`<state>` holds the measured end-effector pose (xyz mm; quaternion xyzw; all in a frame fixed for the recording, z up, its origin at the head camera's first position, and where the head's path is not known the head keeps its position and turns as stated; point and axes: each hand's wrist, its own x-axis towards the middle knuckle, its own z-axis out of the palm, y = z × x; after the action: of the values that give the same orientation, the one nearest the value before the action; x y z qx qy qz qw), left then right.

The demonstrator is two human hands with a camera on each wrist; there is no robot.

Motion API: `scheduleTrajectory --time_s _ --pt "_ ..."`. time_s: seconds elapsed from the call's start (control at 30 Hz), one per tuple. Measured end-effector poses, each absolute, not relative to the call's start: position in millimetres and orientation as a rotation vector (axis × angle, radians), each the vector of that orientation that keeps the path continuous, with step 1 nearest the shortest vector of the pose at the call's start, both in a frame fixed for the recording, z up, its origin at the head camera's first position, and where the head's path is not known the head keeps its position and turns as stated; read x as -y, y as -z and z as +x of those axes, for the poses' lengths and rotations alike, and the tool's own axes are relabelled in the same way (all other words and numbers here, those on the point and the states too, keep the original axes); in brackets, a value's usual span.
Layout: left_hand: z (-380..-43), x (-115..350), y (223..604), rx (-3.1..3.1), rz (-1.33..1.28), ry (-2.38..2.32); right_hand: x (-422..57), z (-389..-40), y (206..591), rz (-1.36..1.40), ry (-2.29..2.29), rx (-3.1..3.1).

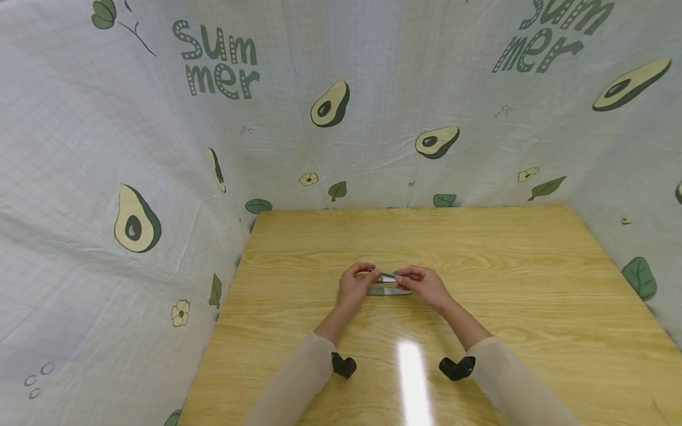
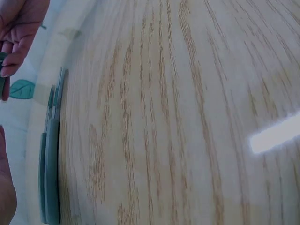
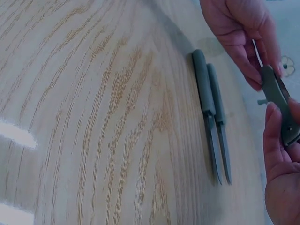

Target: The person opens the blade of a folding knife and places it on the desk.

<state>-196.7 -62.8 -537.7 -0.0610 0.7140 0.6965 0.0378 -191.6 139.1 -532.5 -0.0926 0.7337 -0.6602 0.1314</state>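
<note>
Both hands meet over the far middle of the table. My left hand [image 1: 355, 285] pinches one end of a slim green-handled tool [image 3: 275, 91], and my right hand [image 1: 428, 287] grips its other end with thumb and fingers. The tool has a thin metal strip along it and a round pivot near the right hand; its exact kind I cannot tell. Close below the hands, two green-handled knives lie side by side on the wood. The nearer knife [image 3: 203, 84] has the thicker handle, and the other knife [image 3: 216, 96] is slimmer. Their blades point right in the head view.
The wooden table [image 1: 298, 236] stretches out on all sides of the hands, with a bright light reflection in front. A white cloth [image 1: 373, 171] printed with avocados and leaves hangs along the back and both sides. Black wrist cameras [image 1: 456, 368] sit at the sleeves.
</note>
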Motion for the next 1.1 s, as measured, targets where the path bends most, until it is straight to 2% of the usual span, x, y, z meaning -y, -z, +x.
scheduleTrajectory --time_s 0.53,1.1 --pt "-193 72 538 -2.280 -0.081 -1.999 -139 -190 532 -0.296 1.908 -2.129" --pt "-186 85 533 -2.213 0.154 -1.891 -134 -189 528 -0.339 1.825 -2.211"
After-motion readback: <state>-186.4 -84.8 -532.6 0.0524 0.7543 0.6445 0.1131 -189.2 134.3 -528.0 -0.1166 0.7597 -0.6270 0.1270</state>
